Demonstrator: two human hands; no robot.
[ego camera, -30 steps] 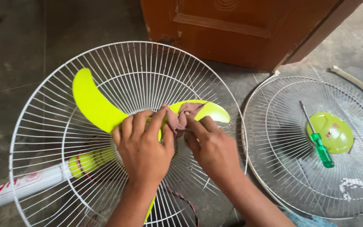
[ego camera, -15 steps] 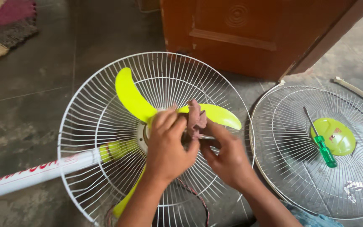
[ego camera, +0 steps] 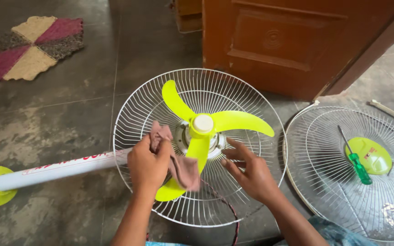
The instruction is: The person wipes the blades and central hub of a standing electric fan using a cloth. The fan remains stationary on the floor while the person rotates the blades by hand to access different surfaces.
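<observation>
The left hand [ego camera: 147, 165] pinches a brownish cloth [ego camera: 175, 160], which drapes over the lower lime-green blade [ego camera: 192, 159] at its three o'clock. The right hand [ego camera: 248, 172] is spread and empty, fingers toward the white hub cap [ego camera: 203, 123] at its eleven o'clock. Wiping seems partway: the front grille [ego camera: 343, 182] lies off at three o'clock, with a green screwdriver [ego camera: 356, 164] on it.

Neon yellow-green fan blades [ego camera: 233, 121] are glowing inside a white wire guard [ego camera: 135, 109]; a dusty pink cloth [ego camera: 178, 166] is draping over one, and a green-handled screwdriver [ego camera: 359, 167] is lying nearby, beyond a maroon-and-beige patchwork mat [ego camera: 30, 48].
</observation>
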